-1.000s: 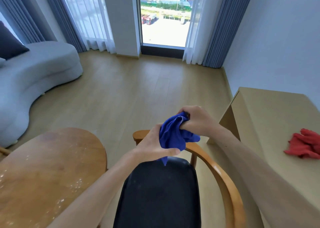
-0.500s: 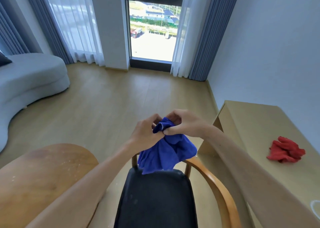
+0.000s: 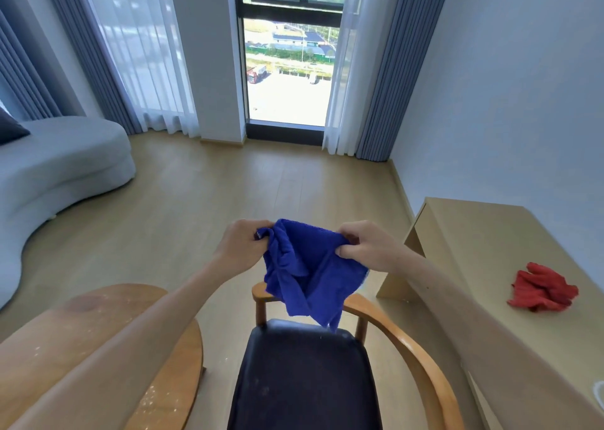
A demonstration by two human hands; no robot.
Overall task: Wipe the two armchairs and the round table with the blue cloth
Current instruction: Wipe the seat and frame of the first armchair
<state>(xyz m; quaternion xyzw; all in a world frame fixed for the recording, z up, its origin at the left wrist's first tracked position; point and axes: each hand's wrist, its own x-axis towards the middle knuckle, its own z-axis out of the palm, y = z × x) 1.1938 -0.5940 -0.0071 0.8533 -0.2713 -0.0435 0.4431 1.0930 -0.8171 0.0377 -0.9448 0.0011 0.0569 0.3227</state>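
Note:
The blue cloth (image 3: 307,269) hangs spread between both hands, above an armchair. My left hand (image 3: 243,246) pinches its left top corner and my right hand (image 3: 364,250) pinches its right top corner. Below it stands the armchair (image 3: 304,374) with a dark seat cushion and a curved wooden armrest (image 3: 415,354). The round wooden table (image 3: 173,364) is at the lower left, partly hidden by my left forearm, with pale specks on its top. Only one armchair is in view.
A light wooden desk (image 3: 490,250) stands along the right wall with a crumpled red cloth (image 3: 542,289) on it. A grey curved sofa (image 3: 55,165) fills the left side. Bare wood floor (image 3: 261,181) stretches to the window and curtains.
The hands have moved apart and lifted, pulling the bunched blue cloth open between them. The view has tilted up, showing more of the window.

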